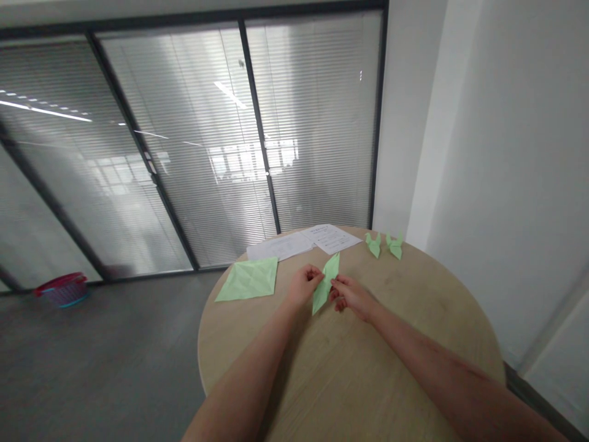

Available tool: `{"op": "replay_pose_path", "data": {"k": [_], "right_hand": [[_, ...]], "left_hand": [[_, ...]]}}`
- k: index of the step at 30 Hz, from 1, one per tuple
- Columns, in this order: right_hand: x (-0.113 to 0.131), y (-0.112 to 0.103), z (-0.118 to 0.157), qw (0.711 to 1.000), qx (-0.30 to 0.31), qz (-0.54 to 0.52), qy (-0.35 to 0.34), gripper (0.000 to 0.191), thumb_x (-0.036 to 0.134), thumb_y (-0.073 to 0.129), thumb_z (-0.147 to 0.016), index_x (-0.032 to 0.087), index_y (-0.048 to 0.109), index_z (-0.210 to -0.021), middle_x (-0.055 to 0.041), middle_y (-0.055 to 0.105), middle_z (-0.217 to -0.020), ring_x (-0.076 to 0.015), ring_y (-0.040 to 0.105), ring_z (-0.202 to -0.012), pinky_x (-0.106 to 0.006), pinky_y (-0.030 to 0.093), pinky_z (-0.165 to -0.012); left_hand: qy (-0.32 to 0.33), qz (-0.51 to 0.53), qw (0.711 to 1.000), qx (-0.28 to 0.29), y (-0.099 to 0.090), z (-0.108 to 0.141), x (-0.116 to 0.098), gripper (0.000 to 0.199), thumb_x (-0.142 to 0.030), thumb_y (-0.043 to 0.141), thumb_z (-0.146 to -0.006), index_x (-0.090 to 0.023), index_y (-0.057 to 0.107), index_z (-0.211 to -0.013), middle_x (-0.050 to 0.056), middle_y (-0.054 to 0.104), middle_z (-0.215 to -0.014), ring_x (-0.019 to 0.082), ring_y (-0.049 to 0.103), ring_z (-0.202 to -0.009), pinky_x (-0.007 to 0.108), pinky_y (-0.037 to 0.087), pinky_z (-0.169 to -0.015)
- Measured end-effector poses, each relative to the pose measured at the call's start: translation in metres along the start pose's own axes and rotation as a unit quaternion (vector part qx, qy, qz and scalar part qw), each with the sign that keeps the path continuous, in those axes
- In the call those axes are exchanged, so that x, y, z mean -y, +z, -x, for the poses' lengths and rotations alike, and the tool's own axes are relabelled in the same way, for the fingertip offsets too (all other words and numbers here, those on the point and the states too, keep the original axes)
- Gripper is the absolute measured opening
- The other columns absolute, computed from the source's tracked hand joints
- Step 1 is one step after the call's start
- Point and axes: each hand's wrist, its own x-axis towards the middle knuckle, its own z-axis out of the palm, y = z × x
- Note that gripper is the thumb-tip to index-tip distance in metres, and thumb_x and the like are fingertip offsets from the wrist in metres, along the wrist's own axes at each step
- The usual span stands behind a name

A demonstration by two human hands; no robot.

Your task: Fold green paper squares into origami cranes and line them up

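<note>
Between my two hands is a folded piece of light green paper (pixel 327 282), a narrow diamond shape held tilted just above the table. My left hand (pixel 307 283) pinches its left edge with thumb and fingers. On the other side, my right hand (pixel 350 296) grips the right edge between thumb and forefinger, its other fingers curled. A creased green paper sheet (pixel 251 279) lies flat to the left of my left hand. Two small folded green paper figures, one (pixel 374 245) beside the other (pixel 394 246), stand near the far right edge.
The round wooden table (pixel 368 368) carries white sheets, one blank-looking (pixel 280 246) and one printed (pixel 331 238), at its far edge. Behind it is a glass partition with blinds (pixel 317 123); a white wall (pixel 515 184) is on the right. A pink basket (pixel 64 290) sits on the floor.
</note>
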Motion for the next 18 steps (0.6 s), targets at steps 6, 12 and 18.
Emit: {"op": "replay_pose_path", "data": {"k": [6, 12, 18], "right_hand": [[0.0001, 0.0000, 0.0013, 1.000, 0.004, 0.010, -0.013, 0.026, 0.046, 0.065, -0.090, 0.020, 0.061, -0.092, -0.0026, 0.064, -0.076, -0.0140, 0.059, -0.059, -0.022, 0.045, -0.043], [-0.0046, -0.0069, -0.0048, 0.996, -0.051, 0.045, -0.051, 0.027, 0.046, 0.070, -0.085, 0.021, 0.064, -0.092, -0.0012, 0.064, -0.072, -0.0133, 0.059, -0.056, -0.021, 0.043, -0.044], [0.0009, -0.0084, -0.0025, 0.997, -0.046, 0.025, -0.052, 0.023, 0.040, 0.073, -0.080, 0.021, 0.065, -0.090, -0.0018, 0.064, -0.076, -0.0162, 0.061, -0.067, -0.022, 0.046, -0.047]], "left_hand": [[0.027, -0.041, 0.999, -0.023, 0.0010, 0.0015, -0.0029, 0.009, -0.025, 0.063, -0.080, -0.018, 0.061, -0.076, 0.001, 0.063, -0.073, 0.016, 0.058, -0.069, 0.028, 0.044, -0.067], [0.028, -0.051, 0.998, -0.026, 0.0015, 0.0005, -0.0008, 0.008, -0.024, 0.064, -0.080, -0.017, 0.066, -0.078, 0.003, 0.068, -0.076, 0.017, 0.061, -0.071, 0.028, 0.046, -0.069], [0.023, -0.085, 0.996, -0.008, 0.0022, 0.0026, -0.0042, 0.012, -0.020, 0.063, -0.083, -0.016, 0.074, -0.085, 0.006, 0.075, -0.085, 0.019, 0.066, -0.078, 0.031, 0.049, -0.074]]}}
